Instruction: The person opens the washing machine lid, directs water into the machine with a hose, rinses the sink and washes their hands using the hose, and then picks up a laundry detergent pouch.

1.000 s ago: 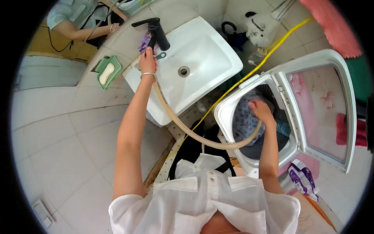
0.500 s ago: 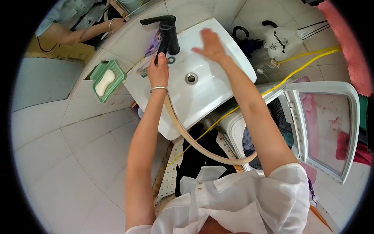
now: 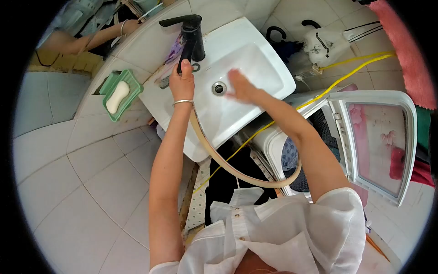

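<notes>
My left hand is closed at the lower end of the black faucet's spout, around the top of a cream-coloured hose. The exact joint between hose and spout is hidden by my fingers. From under my wrist the hose curves down past the sink and up to the washing machine. My right hand, blurred by motion, is open and holds nothing. It is over the white sink basin, just right of the drain.
A green soap dish with a white soap bar hangs on the left wall. The washer's lid stands open at the right, with clothes inside. A yellow cord crosses behind my right arm. Pink cloth hangs far right.
My right hand has swept down across the basin, from its far part to beside the drain. My left hand keeps its hold at the spout. The whole view has shifted slightly.
</notes>
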`<state>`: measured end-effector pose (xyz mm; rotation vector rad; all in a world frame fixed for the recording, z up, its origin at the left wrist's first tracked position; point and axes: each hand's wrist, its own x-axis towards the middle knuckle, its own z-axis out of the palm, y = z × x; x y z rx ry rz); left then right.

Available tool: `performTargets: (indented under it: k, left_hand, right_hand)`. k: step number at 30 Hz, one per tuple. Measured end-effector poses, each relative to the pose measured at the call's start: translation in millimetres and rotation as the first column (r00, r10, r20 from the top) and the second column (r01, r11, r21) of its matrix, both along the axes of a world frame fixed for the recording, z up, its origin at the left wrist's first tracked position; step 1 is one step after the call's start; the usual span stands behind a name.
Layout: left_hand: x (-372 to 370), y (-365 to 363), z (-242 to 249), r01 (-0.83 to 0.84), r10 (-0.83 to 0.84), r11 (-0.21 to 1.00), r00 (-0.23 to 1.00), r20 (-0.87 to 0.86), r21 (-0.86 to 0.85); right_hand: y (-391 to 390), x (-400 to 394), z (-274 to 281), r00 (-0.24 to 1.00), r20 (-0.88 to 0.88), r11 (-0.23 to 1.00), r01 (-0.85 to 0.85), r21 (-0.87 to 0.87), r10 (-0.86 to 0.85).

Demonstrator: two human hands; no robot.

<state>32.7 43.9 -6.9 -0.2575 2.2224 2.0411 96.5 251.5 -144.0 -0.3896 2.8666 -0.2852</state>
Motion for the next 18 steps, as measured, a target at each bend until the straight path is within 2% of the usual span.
performTargets:
  k: [1,2,3,4,5,6,7,9,10,11,12,13,14,15,16,17,18]
  left_hand:
    - [-0.8,-1.4,3.2,0.007,-0.007,1.000,1.000,-0.005,-0.003]
    - [-1.6,-3.2,5.6,0.035,-0.034,0.999,0.999,0.027,-0.008]
    - [-0.9,-3.4,5.4,0.058,-0.057,0.998,0.996,0.064,-0.011]
    - [1.0,-3.0,3.3,0.061,-0.060,0.998,0.995,0.074,-0.015]
    - [1.5,-2.5,1.8,0.046,-0.045,0.999,0.998,0.047,-0.012]
    - [-0.9,-1.4,0.5,0.027,-0.027,1.000,1.000,0.012,-0.006]
    - [-1.4,-0.7,-0.4,0.023,-0.023,1.000,1.000,0.013,-0.008]
    - [-0.2,-0.5,-1.6,0.015,-0.016,1.000,1.000,-0.015,-0.004]
    - [0.1,-1.7,-1.6,0.016,-0.016,1.000,1.000,-0.017,-0.009]
    - [-0.2,-2.2,-2.6,0.021,-0.021,1.000,1.000,-0.011,-0.008]
    - [-1.5,-2.0,-3.7,0.025,-0.025,1.000,1.000,-0.005,-0.005]
    - [-0.7,-0.6,-3.4,0.020,-0.020,1.000,1.000,-0.002,-0.004]
    - [-2.0,-0.2,-0.7,0.015,-0.015,1.000,1.000,-0.009,-0.015]
    - [-1.0,-0.2,-0.1,0.010,-0.010,1.000,1.000,-0.015,-0.029]
    - [-1.8,-2.0,-6.3,0.011,-0.011,0.999,1.000,-0.010,-0.034]
    - [-2.8,-4.8,-11.5,0.031,-0.032,0.997,0.999,-0.007,-0.069]
    - [-6.0,-6.5,-13.0,0.054,-0.055,0.993,0.998,-0.010,-0.102]
  right_hand:
    - [-7.2,6.5,6.7,0.981,-0.041,0.973,-0.192,-0.126,0.188]
    - [-9.1,1.7,13.8,0.993,0.068,0.942,-0.065,-0.330,0.093]
    - [-10.8,-4.7,33.2,0.980,0.199,0.860,0.081,-0.503,0.024]
    - [-3.9,-12.8,40.3,0.988,-0.048,0.860,0.103,-0.500,-0.146]
    - [3.8,-24.8,43.0,0.907,-0.292,0.855,0.124,-0.503,-0.303]
    - [3.8,-34.4,45.9,0.759,-0.410,0.807,0.247,-0.536,-0.505]
    - [-1.4,-33.5,25.1,0.762,-0.409,0.807,0.245,-0.537,-0.503]
    - [-14.5,-22.8,-31.3,0.809,-0.426,0.887,0.236,-0.396,-0.405]
    - [-22.1,-13.0,5.3,0.943,0.316,0.894,0.227,-0.385,-0.104]
    - [-31.8,-1.9,26.3,0.935,0.328,0.942,-0.017,-0.335,0.133]
    - [-40.5,0.6,48.2,0.972,0.227,0.868,0.160,-0.471,-0.056]
    - [-46.6,0.2,64.5,0.953,0.161,0.737,0.301,-0.606,-0.257]
    - [-47.6,-13.3,73.3,0.952,0.166,0.736,0.303,-0.606,-0.256]
    - [-45.0,-30.5,77.6,0.912,-0.200,0.780,0.175,-0.601,-0.358]
    - [-43.9,-37.4,76.0,0.739,-0.535,0.833,0.063,-0.550,-0.409]
    - [-49.2,-29.1,72.6,0.742,-0.531,0.831,0.063,-0.553,-0.410]
    - [-55.1,-18.8,61.5,0.919,-0.260,0.842,0.121,-0.526,-0.295]
